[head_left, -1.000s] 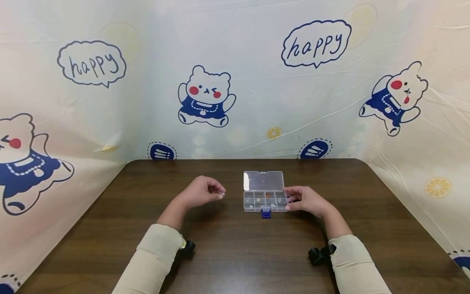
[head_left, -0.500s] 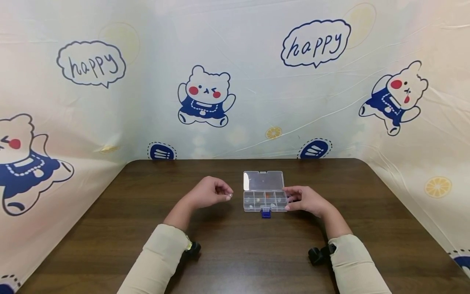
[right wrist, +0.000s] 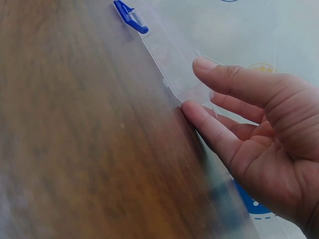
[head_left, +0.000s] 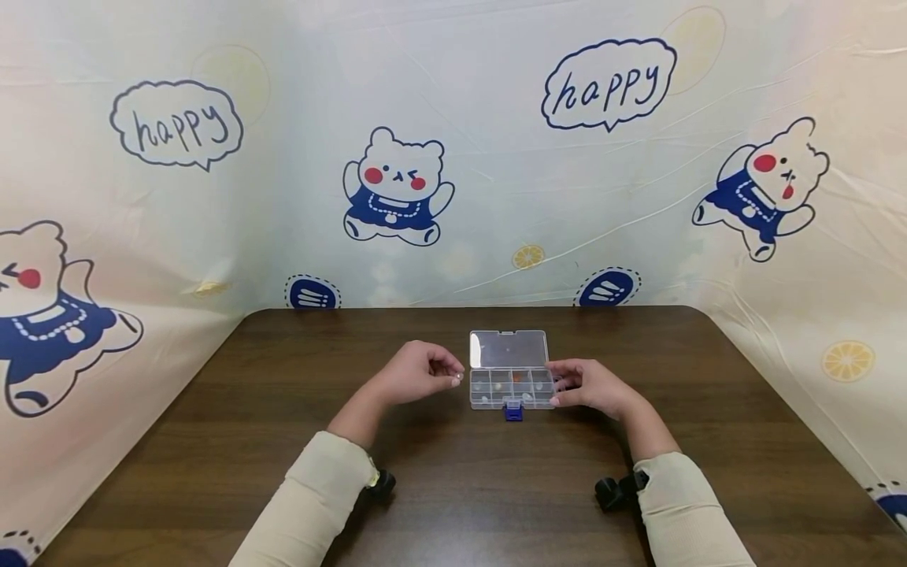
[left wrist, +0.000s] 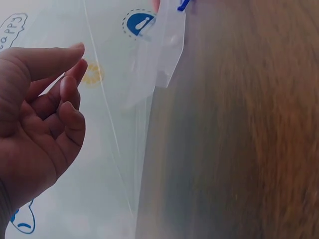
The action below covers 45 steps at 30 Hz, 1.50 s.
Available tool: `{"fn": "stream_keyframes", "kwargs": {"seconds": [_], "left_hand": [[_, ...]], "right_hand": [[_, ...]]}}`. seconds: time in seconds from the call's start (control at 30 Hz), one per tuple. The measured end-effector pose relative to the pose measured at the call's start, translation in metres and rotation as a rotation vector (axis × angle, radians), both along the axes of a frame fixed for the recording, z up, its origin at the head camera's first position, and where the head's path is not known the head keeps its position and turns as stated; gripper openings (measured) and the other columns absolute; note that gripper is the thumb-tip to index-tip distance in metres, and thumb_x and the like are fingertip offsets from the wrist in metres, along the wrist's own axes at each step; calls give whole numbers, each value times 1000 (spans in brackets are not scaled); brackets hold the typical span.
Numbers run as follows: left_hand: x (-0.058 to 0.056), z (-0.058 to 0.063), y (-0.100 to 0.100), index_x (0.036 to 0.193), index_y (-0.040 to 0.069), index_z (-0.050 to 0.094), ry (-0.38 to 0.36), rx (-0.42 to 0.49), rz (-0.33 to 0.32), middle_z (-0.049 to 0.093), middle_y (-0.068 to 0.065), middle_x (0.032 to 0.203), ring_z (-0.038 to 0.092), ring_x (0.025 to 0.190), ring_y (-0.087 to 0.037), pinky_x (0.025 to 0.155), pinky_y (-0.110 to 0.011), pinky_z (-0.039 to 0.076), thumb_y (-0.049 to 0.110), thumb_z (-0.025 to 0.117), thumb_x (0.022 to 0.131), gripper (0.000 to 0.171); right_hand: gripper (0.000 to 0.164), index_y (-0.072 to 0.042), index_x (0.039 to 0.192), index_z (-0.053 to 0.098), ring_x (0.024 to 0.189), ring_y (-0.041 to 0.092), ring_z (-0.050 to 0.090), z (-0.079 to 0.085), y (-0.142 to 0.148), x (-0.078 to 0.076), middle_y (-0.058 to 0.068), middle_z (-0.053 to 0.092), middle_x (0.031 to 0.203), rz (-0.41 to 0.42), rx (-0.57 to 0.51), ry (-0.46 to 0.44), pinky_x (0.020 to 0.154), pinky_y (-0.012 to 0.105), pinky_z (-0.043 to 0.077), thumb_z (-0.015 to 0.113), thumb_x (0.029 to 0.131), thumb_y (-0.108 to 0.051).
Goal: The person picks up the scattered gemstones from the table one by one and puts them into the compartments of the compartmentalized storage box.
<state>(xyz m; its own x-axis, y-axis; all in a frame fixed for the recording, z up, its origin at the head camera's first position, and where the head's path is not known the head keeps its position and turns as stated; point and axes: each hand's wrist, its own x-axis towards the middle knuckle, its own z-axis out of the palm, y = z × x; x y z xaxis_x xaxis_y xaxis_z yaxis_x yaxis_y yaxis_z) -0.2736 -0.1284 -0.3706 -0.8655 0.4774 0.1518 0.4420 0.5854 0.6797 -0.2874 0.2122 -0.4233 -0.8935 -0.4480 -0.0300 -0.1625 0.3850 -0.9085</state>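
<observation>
A clear plastic compartment box (head_left: 490, 406) lies on the table with its lid (head_left: 510, 348) raised back and a blue latch (head_left: 513, 413) at the front. Small orange and whitish pieces sit in its compartments. My left hand (head_left: 420, 373) pinches a tiny shiny bead-like piece (head_left: 459, 376) between thumb and fingertips, just left of the box. In the left wrist view, the left hand (left wrist: 42, 107) has its thumb and fingertips together, the piece hidden. My right hand (head_left: 594, 386) holds the box's right end, thumb toward the front corner, fingers toward the back.
The brown wooden table (head_left: 453, 488) has rounded far corners. A pale printed cloth (head_left: 489, 189) with bears and "happy" bubbles hangs behind and at both sides. Black wrist cameras, one being the right camera (head_left: 618, 492), sit at the sleeve cuffs.
My left hand has moved steadily right with the tiny piece, from well left of the box to near its left edge. The right hand and box have stayed put.
</observation>
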Motion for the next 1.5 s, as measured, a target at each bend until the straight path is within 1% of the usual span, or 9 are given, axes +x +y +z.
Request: {"fn": "stream_keyframes", "kwargs": {"seconds": [0.17, 0.37, 0.5, 0.73, 0.87, 1.1, 1.17, 1.4, 1.5], "left_hand": [[2, 1, 8, 92, 12, 75, 8, 34, 27, 65, 4, 79, 56, 73, -19, 64, -31, 51, 11, 77, 85, 8], [3, 2, 17, 95, 5, 75, 20, 31, -6, 63, 3, 78, 55, 70, -18, 62, -30, 50, 9, 76, 85, 11], [3, 1, 22, 95, 6, 75, 18, 25, -28, 64, 4, 78, 55, 70, -16, 63, -29, 50, 11, 76, 85, 11], [0, -1, 32, 93, 7, 75, 50, 7, -83, 67, 7, 80, 56, 71, -11, 65, -26, 50, 7, 75, 85, 9], [-1, -2, 37, 93, 8, 75, 48, -6, -96, 67, 7, 81, 55, 70, -12, 65, -26, 49, 6, 74, 85, 8], [-3, -2, 47, 94, 7, 75, 2, -35, -96, 66, 8, 80, 55, 71, -12, 64, -26, 49, 9, 74, 86, 8], [-4, -2, 49, 94, 6, 75, 0, -39, -106, 66, 8, 80, 56, 71, -13, 64, -26, 49, 10, 74, 87, 8], [-7, -2, 57, 92, 7, 75, 17, -49, -137, 66, 8, 78, 57, 71, -11, 65, -25, 50, 9, 75, 86, 7], [-9, -1, 62, 91, 8, 76, 26, -71, -132, 66, 9, 76, 57, 70, -11, 64, -25, 50, 11, 75, 85, 7]], "right_hand": [[67, 7, 138, 47, 103, 30, 59, 1, -1, 0, 25, 56, 128, -4, 5, 3, 81, 28, 53, 79, 80, -6], [68, 6, 138, 48, 101, 27, 59, 0, 0, 0, 24, 57, 128, -9, 24, 4, 81, 28, 53, 80, 80, -8], [68, 5, 138, 49, 99, 26, 59, 0, -1, 0, 23, 58, 127, -17, 36, 5, 81, 28, 53, 81, 80, -10], [68, 7, 138, 48, 103, 28, 60, 0, 1, -1, 26, 54, 131, 5, 20, 4, 81, 28, 53, 80, 80, -8], [68, 7, 138, 47, 103, 29, 59, 2, 1, 0, 26, 54, 131, 5, 15, -1, 82, 29, 53, 80, 80, -7], [68, 7, 138, 47, 104, 29, 59, 2, 2, -1, 26, 54, 131, 6, 20, 3, 82, 29, 53, 80, 80, -9], [68, 7, 138, 48, 103, 29, 59, 0, 2, -1, 25, 55, 131, 4, 24, 5, 82, 29, 53, 80, 80, -9], [68, 5, 137, 50, 102, 26, 60, -3, 3, -3, 23, 56, 130, -13, 34, -6, 83, 31, 53, 81, 79, -12], [68, 4, 137, 50, 102, 27, 60, -2, 3, -4, 23, 56, 130, -16, 29, -13, 84, 33, 54, 81, 79, -11]]}}
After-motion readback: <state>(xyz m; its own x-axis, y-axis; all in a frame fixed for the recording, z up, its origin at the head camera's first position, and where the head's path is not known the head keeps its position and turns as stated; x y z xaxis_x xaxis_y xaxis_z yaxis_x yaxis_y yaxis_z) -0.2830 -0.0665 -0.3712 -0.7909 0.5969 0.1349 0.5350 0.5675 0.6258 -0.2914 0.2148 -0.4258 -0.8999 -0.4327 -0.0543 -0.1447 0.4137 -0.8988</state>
